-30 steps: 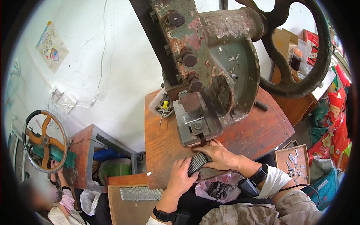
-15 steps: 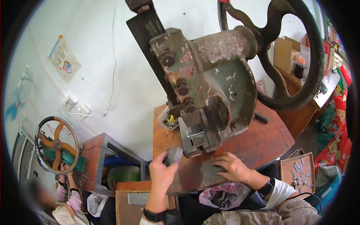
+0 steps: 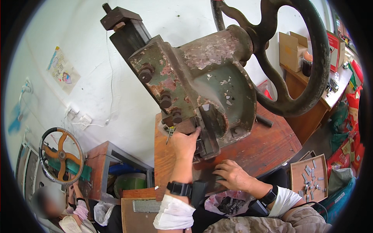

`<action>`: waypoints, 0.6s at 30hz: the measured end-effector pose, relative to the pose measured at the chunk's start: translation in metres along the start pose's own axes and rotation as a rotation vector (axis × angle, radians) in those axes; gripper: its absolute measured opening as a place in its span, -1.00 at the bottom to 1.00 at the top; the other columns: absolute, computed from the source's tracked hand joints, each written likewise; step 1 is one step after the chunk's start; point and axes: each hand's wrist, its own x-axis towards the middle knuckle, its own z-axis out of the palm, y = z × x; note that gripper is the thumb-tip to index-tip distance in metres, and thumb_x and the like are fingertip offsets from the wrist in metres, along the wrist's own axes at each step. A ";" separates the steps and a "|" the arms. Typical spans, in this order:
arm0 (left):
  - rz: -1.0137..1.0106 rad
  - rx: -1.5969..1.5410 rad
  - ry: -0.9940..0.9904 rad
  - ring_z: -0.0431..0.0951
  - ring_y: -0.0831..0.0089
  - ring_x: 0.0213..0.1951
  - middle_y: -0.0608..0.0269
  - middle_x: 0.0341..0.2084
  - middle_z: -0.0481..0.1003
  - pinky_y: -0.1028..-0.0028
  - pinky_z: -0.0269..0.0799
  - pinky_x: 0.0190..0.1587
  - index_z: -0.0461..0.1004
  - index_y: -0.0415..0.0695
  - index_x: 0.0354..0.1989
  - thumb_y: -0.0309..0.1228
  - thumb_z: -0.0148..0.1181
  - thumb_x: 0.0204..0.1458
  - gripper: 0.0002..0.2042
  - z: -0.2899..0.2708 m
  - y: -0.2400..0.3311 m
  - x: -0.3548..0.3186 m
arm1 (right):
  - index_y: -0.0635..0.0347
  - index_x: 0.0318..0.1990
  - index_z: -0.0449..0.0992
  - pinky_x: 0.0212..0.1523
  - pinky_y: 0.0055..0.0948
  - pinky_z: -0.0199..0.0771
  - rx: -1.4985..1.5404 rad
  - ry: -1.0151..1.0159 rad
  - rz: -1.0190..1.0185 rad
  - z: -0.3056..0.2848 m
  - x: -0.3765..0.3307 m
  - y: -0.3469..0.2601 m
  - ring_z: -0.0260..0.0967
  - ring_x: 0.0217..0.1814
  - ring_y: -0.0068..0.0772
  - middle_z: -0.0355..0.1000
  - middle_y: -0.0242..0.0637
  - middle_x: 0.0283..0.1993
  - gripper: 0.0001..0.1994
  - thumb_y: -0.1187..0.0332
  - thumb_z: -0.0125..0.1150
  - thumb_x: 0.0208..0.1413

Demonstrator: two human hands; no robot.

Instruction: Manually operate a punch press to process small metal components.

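Note:
A big green, rust-flaked hand press (image 3: 206,89) stands on a worn wooden table (image 3: 264,147), with its dark flywheel (image 3: 307,58) at the upper right. My left hand (image 3: 185,143) reaches up to the press's tool head, fingertips against the metal block there; anything between the fingers is hidden. My right hand (image 3: 232,174) rests low on the table's front edge, fingers curled down over a dark flat metal piece (image 3: 218,179). I wear a black watch (image 3: 179,188) on the left wrist and another on the right.
A plastic bag of small dark metal parts (image 3: 229,204) lies in my lap. A wooden tray with several small metal pieces (image 3: 309,176) sits at the right. Another person (image 3: 58,206) sits lower left near an orange-spoked wheel (image 3: 60,155). A cardboard box (image 3: 291,48) stands behind.
My left hand rose from the table edge to the press's tool head. My right hand stayed low on the table. The view tilted upward and closer to the press.

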 end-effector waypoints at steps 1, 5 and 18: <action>0.031 -0.091 -0.081 0.56 0.06 -0.35 -0.09 -0.46 0.55 0.24 0.42 -0.25 0.54 -0.30 -0.43 -0.27 0.34 -0.27 -0.67 -0.008 0.002 0.000 | 0.17 -0.14 0.51 0.10 -0.21 0.23 0.005 0.004 0.002 0.001 0.000 0.001 0.22 0.08 -0.13 0.38 -0.22 -0.05 -0.64 0.36 0.30 -0.20; -0.052 -0.439 -0.273 0.58 0.22 -0.35 0.02 -0.44 0.58 0.34 0.41 -0.28 0.51 -0.35 -0.32 -0.40 0.23 -0.14 -0.74 -0.022 -0.017 0.006 | 0.17 -0.14 0.51 0.11 -0.21 0.22 -0.019 0.017 -0.001 0.002 -0.001 0.000 0.22 0.09 -0.14 0.38 -0.21 -0.05 -0.64 0.34 0.30 -0.19; 0.286 -0.105 -0.205 0.31 -0.06 0.01 -0.12 -0.10 0.35 0.15 0.25 0.07 0.41 -0.18 -0.12 -0.58 0.05 -0.13 -0.68 0.003 -0.063 0.007 | 0.28 -0.26 0.47 -0.19 -0.20 0.41 0.009 0.417 0.055 -0.026 0.112 0.013 0.37 -0.22 0.04 0.39 -0.08 -0.22 -0.65 0.36 0.41 -0.25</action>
